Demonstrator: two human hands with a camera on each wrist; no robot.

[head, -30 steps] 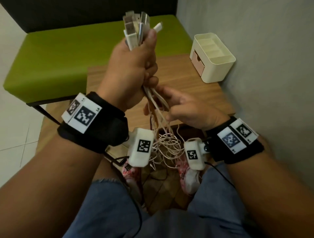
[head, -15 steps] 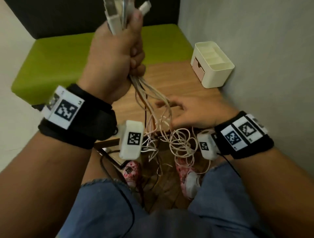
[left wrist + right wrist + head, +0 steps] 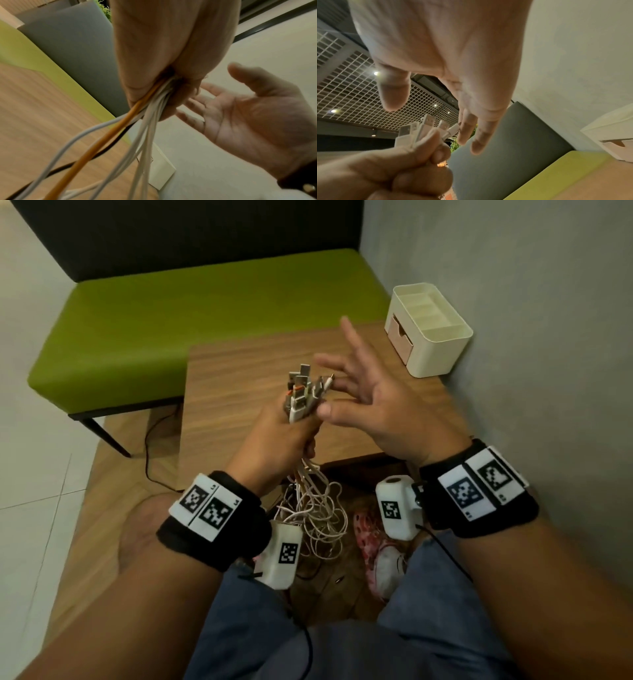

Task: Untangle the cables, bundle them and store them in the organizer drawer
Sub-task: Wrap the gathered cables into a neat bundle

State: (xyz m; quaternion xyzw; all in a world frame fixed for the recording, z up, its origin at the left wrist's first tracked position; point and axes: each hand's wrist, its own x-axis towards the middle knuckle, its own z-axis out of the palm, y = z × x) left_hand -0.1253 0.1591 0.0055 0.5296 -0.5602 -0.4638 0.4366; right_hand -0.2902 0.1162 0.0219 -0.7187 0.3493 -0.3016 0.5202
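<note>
Since half a second ago the left hand (image 3: 274,436) has dropped from the top of the head view to its centre, and the right hand (image 3: 373,402) has left the hanging strands and risen beside the plug ends.

The left hand is a closed fist round the cables (image 3: 310,501), gripping them just below their connectors (image 3: 303,392). The connectors fan upward out of the top of the fist, in the middle of the frame. Below the fist the strands drop and tangle into loose loops at lower centre, between the person's knees. From the left wrist view the strands leave the bottom of the fist (image 3: 164,67) toward the lower left: mostly white ones, one orange cable (image 3: 106,135) and one dark one.

The right hand is spread, fingers straight and apart, holding nothing. Its thumb tip lies just right of the connectors; whether it touches them cannot be told. In the right wrist view its fingertips (image 3: 477,142) hang just right of the white plug ends (image 3: 423,129), which stick up from the left fist (image 3: 419,169) at lower left.

The organizer (image 3: 430,330) stands at the upper right of the head view, on the far right corner of the wooden table (image 3: 233,378) against the wall, well apart from both hands. Its drawer (image 3: 399,337) appears shut. A green bench (image 3: 171,313) fills the upper left.
</note>
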